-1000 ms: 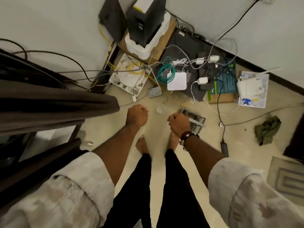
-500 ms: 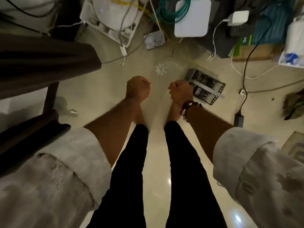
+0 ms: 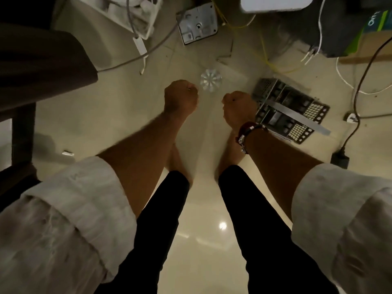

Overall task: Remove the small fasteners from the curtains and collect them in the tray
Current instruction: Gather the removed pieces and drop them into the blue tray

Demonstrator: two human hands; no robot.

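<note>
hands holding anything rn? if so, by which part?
Cannot tell. Left hand and right hand are both closed fists; anything inside is hidden.

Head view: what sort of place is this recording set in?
Probably a room corner at home, used for network and electrical gear: a pale tiled floor, loose cables, a dark curtain at left.

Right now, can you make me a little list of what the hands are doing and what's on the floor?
left hand: curled in a fist above the floor; a tiny glint shows at the knuckles, too small to tell what it is
right hand: curled in a fist; nothing seen in it
bracelet: dark red, on the right wrist
round clear tray: on the floor just ahead of the fists
compartment box: on the floor right of the right hand
curtain: dark, at the left edge
metal plate: on the floor among cables
</note>
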